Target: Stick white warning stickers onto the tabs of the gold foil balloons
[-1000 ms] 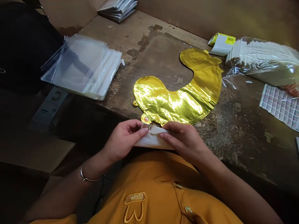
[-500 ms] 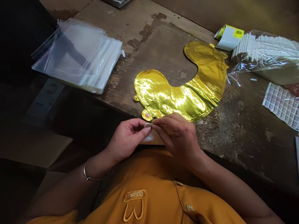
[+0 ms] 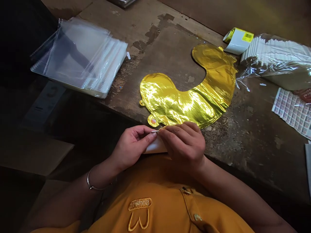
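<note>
A flat gold foil balloon (image 3: 184, 103), curved like a C, lies on the worn table with its near edge at my fingers. My left hand (image 3: 133, 142) is closed, thumb and forefinger pinching a thin white straw (image 3: 155, 131). Against its other end, my right hand (image 3: 184, 142) is closed in a pinch close to the balloon's near edge; the fingers hide most of what lies between them. A round tab (image 3: 153, 120) with a small reddish mark sticks out from the balloon just beyond my fingertips. Below my hands a pale sheet (image 3: 155, 145) shows in part.
A stack of clear plastic sleeves (image 3: 85, 61) lies at the left table edge. On the right are a bag of white straws (image 3: 277, 53), a curled white and yellow label (image 3: 239, 40) and a sheet of small printed stickers (image 3: 293, 111). Cardboard (image 3: 34, 152) is at lower left.
My right hand has turned slightly, its fingers curling closer together around the pinch. My left hand keeps its pinch almost in place. The balloon lies as before.
</note>
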`<state>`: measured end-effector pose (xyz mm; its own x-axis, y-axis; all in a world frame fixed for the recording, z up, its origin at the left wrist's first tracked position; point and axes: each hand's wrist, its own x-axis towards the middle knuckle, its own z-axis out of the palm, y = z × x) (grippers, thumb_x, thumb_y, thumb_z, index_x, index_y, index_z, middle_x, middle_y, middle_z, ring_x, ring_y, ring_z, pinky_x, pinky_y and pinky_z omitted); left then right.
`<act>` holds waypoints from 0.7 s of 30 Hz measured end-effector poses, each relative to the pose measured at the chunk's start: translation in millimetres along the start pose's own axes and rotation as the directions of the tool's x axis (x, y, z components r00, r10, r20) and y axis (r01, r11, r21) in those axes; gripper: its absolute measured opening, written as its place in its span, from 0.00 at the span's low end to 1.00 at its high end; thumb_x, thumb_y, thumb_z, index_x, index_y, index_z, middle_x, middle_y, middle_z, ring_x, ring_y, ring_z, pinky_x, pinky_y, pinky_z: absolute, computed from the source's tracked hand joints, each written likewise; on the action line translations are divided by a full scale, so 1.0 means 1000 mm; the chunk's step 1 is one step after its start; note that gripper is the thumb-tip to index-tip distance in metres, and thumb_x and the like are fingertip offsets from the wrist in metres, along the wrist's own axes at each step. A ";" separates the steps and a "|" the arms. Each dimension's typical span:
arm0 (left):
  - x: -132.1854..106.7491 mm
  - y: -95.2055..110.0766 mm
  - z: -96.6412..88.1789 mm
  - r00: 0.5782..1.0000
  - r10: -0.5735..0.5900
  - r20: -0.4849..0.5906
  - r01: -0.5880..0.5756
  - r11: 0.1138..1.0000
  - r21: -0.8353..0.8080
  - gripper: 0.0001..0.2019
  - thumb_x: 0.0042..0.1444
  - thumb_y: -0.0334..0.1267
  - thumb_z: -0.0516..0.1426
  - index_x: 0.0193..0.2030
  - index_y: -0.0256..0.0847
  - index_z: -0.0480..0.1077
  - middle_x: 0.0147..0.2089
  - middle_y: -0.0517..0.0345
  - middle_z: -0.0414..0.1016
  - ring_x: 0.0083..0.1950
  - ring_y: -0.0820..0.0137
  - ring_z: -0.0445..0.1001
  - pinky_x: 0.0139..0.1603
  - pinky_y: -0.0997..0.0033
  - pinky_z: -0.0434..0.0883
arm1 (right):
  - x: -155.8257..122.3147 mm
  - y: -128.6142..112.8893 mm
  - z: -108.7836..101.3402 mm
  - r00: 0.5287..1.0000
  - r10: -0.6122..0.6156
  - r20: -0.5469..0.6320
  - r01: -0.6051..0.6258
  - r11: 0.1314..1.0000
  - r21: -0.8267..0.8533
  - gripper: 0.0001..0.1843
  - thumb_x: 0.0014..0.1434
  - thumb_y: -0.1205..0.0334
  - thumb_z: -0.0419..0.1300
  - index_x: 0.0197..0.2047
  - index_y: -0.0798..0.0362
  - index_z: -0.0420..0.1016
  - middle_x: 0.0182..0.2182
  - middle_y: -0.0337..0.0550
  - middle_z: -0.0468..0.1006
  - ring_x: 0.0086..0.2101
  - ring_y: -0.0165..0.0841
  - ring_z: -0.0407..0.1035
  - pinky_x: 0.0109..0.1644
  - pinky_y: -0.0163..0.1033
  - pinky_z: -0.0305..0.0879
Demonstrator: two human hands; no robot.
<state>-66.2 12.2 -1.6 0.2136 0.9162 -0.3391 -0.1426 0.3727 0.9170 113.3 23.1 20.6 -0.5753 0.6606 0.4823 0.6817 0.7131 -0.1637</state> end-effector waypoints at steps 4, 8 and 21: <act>-0.003 -0.001 0.000 1.000 -0.001 -0.022 0.002 0.997 0.075 0.16 0.58 0.50 0.58 0.31 0.37 0.75 0.25 0.61 0.72 0.26 0.75 0.65 0.25 0.78 0.64 | 0.003 -0.001 0.000 0.997 0.061 0.047 -0.063 0.998 0.027 0.05 0.61 0.66 0.57 0.39 0.49 0.73 0.33 0.39 0.81 0.32 0.31 0.71 0.40 0.42 0.58; -0.004 -0.001 0.001 0.998 0.058 -0.030 -0.054 0.992 0.111 0.15 0.60 0.48 0.57 0.34 0.37 0.76 0.30 0.58 0.75 0.31 0.73 0.69 0.32 0.77 0.68 | 0.011 -0.004 -0.003 0.976 0.200 0.083 -0.209 0.970 0.127 0.03 0.61 0.64 0.58 0.36 0.51 0.73 0.33 0.42 0.81 0.34 0.34 0.71 0.42 0.41 0.62; -0.004 -0.003 0.003 0.996 0.076 -0.048 -0.068 0.987 0.143 0.14 0.60 0.45 0.57 0.35 0.38 0.77 0.31 0.59 0.76 0.33 0.73 0.69 0.35 0.77 0.68 | 0.009 -0.006 0.003 0.982 0.184 -0.037 -0.176 0.971 0.162 0.03 0.59 0.68 0.61 0.35 0.51 0.74 0.32 0.37 0.82 0.31 0.30 0.73 0.39 0.39 0.63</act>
<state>-63.9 7.1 -2.0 0.1553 0.9478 -0.2786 -0.0166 0.2845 0.9585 102.8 25.5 23.1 -0.4228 0.7718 0.4750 0.6899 0.6140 -0.3836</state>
